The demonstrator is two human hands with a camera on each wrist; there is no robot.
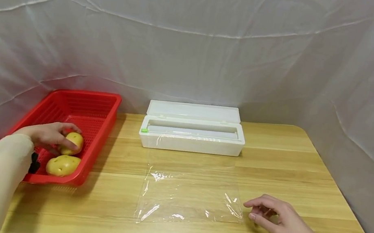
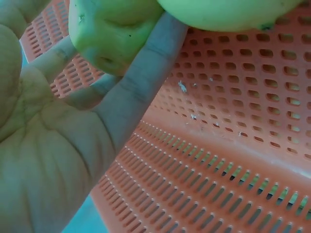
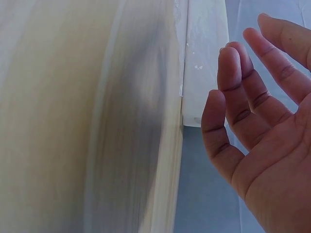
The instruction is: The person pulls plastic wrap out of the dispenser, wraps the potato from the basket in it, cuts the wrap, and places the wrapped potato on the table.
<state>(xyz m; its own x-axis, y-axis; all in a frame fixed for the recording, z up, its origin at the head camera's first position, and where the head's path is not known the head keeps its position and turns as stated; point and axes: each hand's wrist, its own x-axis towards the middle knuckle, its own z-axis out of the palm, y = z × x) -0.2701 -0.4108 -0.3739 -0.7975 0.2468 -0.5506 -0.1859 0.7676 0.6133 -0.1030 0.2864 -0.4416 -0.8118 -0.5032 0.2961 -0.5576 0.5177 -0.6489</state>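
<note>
We see the farther potato (image 1: 74, 142) inside the red basket (image 1: 100, 139); our left hand (image 1: 47, 135) holds it, fingers curved around. The second potato (image 1: 62, 166) lies just beside, nearer to us. To the right, a clear film (image 1: 191, 199) lies on the wooden table (image 1: 327, 189) before the white box (image 1: 191, 146) with opened lid (image 1: 193, 111). Near the film's corner is our right hand (image 1: 282, 223), fingers loosely bent.
</note>
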